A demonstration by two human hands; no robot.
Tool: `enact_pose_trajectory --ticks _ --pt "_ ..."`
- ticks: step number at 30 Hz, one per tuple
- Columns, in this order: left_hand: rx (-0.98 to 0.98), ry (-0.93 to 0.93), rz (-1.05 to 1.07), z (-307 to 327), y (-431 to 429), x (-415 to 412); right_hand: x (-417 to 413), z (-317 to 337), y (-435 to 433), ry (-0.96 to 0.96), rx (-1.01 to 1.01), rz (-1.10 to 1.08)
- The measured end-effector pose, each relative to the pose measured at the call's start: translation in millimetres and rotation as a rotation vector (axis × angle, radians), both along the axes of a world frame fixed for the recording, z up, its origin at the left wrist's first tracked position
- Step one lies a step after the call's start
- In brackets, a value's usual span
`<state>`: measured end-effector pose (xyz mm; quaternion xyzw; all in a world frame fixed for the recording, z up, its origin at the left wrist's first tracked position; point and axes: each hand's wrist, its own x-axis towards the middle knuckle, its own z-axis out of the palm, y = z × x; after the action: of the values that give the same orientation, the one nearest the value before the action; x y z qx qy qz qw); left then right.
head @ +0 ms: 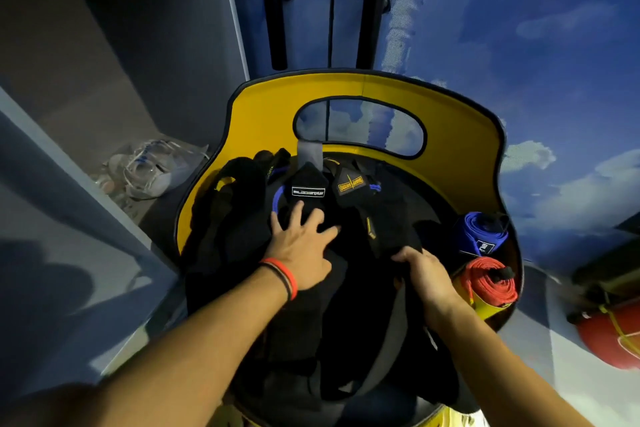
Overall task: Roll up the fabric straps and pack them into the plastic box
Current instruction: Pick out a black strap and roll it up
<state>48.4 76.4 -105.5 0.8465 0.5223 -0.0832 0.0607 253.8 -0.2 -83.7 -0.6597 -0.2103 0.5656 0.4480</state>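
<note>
In the head view the left hand (301,253) lies flat with its fingers spread, pressing on the heap of black straps (346,340) that fills the yellow plastic box (263,114). The right hand (427,276) curls its fingers round a fold of that heap. A blue roll (481,232) and a red roll (488,282) sit against the box's right wall. The left should probably pin the pile while the right draws out one strap alone, or the tangle may lift together.
</note>
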Motion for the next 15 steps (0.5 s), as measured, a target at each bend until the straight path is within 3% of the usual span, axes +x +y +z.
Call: enact_pose_trajectory --ticks 3,7,12,15 --pt "-0.008 0.096 0.025 -2.1 18.8 -22.1 5.5 -13.1 -1.4 0.227 0.035 -0.169" --pt "0.013 0.069 0.143 -10.1 37.7 -39.7 9.4 -10.0 2.4 0.439 -0.004 -0.268" --pt "0.153 0.028 0.135 -7.2 43.3 -28.7 0.4 -13.9 7.8 0.453 0.046 -0.218" --pt "0.282 -0.19 -0.033 -2.5 50.4 -15.7 -6.6 -6.6 10.9 0.359 0.107 -0.044"
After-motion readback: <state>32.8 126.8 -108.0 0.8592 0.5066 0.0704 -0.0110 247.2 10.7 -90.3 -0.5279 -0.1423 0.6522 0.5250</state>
